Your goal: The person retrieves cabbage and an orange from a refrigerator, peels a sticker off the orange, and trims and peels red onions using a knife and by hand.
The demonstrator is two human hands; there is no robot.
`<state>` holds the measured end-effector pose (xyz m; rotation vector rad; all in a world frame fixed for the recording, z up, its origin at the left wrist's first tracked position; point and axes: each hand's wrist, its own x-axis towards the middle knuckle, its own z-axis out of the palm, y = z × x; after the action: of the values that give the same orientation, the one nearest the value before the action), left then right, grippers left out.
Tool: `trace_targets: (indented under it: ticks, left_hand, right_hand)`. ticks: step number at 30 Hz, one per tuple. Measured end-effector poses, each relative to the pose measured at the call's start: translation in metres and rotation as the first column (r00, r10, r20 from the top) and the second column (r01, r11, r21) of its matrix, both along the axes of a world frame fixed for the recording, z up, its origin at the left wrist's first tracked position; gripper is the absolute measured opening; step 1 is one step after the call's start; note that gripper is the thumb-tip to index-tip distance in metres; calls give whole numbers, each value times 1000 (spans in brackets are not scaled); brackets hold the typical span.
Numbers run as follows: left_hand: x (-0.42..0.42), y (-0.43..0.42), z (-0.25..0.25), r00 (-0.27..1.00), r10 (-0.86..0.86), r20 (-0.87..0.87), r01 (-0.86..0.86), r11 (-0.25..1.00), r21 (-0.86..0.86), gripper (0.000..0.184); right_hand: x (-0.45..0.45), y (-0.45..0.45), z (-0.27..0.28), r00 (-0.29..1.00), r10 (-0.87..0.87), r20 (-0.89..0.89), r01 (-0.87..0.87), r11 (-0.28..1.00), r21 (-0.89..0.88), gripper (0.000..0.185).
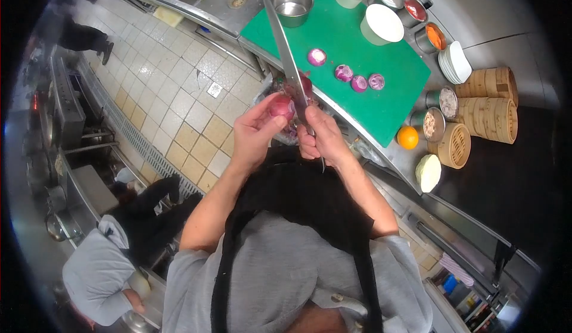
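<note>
My left hand (255,133) is closed around a red onion (282,108), with its purple skin showing between thumb and fingers. In my right hand (322,135) is a large kitchen knife (285,50), gripped by the handle, its long blade pointing up and away from me. The blade's lower part is close beside the onion; whether it touches cannot be made out. Beneath both hands, a bag-lined bin with onion skins is partly hidden. Peeled red onions lie on the green cutting board (274,41): one (317,57) alone and several in a cluster (358,83).
A metal pot (292,6) and white tubs (382,25) stand on the board. Along the wall are metal containers (430,37), white dishes (454,62) and bamboo steamers (486,120). An orange (407,137) and a cabbage piece (428,173) sit near the counter edge. A co-worker (98,273) is at lower left.
</note>
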<state>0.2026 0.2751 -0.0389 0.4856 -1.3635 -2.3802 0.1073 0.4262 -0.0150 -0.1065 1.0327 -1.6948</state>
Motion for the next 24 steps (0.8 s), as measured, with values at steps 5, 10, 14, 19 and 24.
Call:
trace_targets:
  ticks: [5,10,14,19,24]
  left_hand:
    - [-3,-4,12,999,-30,-44,48,866,497,46]
    - [-9,-5,6,974,48,221,-52,999,15,41]
    - [4,-19,24,987,33,156,-75,960,269,37]
    - [12,-36,19,991,-124,46,85,859,505,37]
    - [11,-40,3,986,-103,130,12,827,562,42]
  right_hand:
    - [1,-2,-3,999,-22,-26,23,999,25,39]
    - [2,-5,-6,990,-5,-139,16,997,78,37]
    - [-3,-2,-13,998,-24,-61,31,993,114,37]
    - [-2,-2,-12,999,-34,-19,37,986,163,41]
    - [0,-2,-7,974,128,-188,-93,978,187,51]
